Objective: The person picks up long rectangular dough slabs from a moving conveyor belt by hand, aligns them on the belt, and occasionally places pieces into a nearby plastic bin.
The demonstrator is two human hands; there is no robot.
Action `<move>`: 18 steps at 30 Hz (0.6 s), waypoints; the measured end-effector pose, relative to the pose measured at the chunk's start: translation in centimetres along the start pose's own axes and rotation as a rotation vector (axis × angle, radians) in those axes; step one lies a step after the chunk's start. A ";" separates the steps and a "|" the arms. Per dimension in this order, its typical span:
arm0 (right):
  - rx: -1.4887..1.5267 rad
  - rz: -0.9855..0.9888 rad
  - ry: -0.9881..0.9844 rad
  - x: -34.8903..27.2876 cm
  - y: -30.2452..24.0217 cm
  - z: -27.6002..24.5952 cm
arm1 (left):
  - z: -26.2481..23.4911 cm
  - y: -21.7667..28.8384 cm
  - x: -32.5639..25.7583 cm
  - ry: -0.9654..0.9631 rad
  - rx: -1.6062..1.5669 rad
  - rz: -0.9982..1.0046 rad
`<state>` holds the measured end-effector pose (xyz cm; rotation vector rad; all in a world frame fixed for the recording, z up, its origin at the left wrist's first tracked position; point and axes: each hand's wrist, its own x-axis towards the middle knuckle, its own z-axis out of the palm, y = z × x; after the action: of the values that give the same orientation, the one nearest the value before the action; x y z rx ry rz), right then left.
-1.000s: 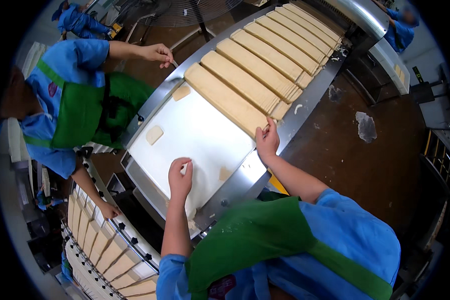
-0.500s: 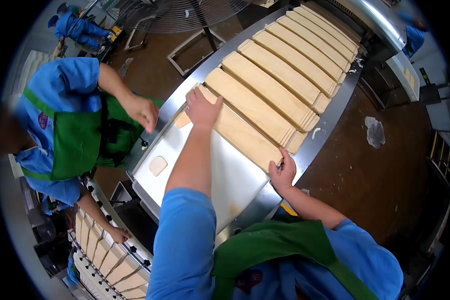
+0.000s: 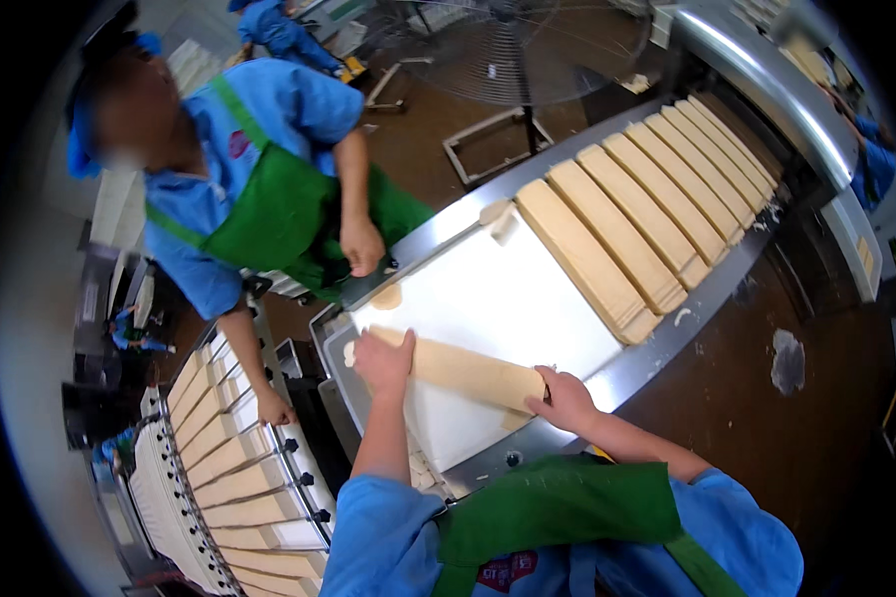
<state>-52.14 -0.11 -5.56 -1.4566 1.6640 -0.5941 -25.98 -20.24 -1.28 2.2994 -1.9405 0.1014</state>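
Note:
A long pale slab of dough (image 3: pixel 476 372) stretches between my two hands, low over the near part of a white conveyor belt (image 3: pixel 558 296). My left hand (image 3: pixel 382 360) grips its left end, thumb across the top. Around the right end my right hand (image 3: pixel 564 400) is closed, with its fingertips partly hidden under the dough. Beyond the bare belt lies a row of several similar dough slabs (image 3: pixel 589 263), side by side. A small flat dough scrap (image 3: pixel 386 298) rests near the belt's left edge, and another blurred dough piece (image 3: pixel 499 221) lies farther up.
A co-worker (image 3: pixel 269 179) in blue with a green apron stands at the left, one hand (image 3: pixel 361 246) near the conveyor's edge. Below that person is a slatted rack (image 3: pixel 231 453) holding dough strips. A metal machine hood (image 3: pixel 767 85) covers the far end. A wire-caged fan (image 3: pixel 508 65) stands behind.
Both hands have carried the dough slab back toward me, away from the row, leaving a wide stretch of white belt between. The view has turned left, showing more of the co-worker.

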 end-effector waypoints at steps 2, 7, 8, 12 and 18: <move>-0.096 -0.030 -0.120 0.9 -1.3 -1.4 | -1.9 -4.8 -2.2 -0.077 -0.038 -0.138; -0.160 -0.193 -0.267 3.3 -0.8 -1.0 | 0.2 -12.9 -9.6 -0.158 -0.538 -0.110; -0.170 -0.207 -0.291 3.5 -0.3 -0.4 | 1.2 -13.7 -10.9 -0.124 -0.705 -0.201; -0.118 -0.310 -0.193 3.1 -3.7 1.4 | -1.1 -16.3 -14.1 0.013 -0.955 -0.435; -0.045 -0.585 -0.288 -0.7 -12.6 8.5 | -9.5 -28.3 -17.5 0.253 -0.650 -0.422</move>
<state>-37.97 -0.71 -0.09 -1.9728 1.0275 -0.6211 -0.81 2.88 4.16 2.0537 -1.1111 -0.2344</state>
